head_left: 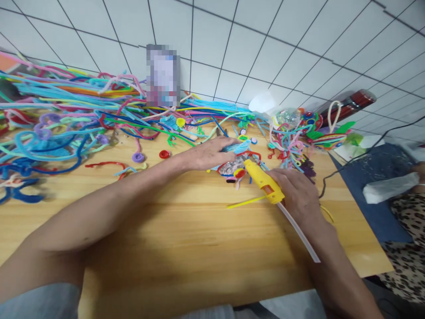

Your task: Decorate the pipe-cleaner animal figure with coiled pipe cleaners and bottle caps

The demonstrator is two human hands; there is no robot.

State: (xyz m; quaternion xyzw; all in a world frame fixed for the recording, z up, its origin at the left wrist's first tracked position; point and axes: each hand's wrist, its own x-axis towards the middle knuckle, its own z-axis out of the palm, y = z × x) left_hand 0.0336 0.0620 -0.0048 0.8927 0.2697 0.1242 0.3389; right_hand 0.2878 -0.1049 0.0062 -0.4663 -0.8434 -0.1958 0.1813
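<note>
My right hand (299, 190) is wrapped round a yellow glue gun (264, 180), with a clear glue stick (299, 232) poking out of its back end. The gun's nozzle end is at a small craft piece (232, 167) with a silvery middle, a red and yellow disc and coloured edging. My left hand (212, 153) closes its fingers on a light blue fuzzy part (242, 146) at the top of that piece. The fingertips of my left hand are partly hidden behind the blue part.
Many coloured pipe cleaners (66, 137) lie along the wooden table's (186, 248) back and left. A red ring (164, 154) and purple coil (138, 157) lie nearer. A decorated craft (328, 138) and black cable (352, 159) are right. Beyond sits a person in leopard print (401, 270).
</note>
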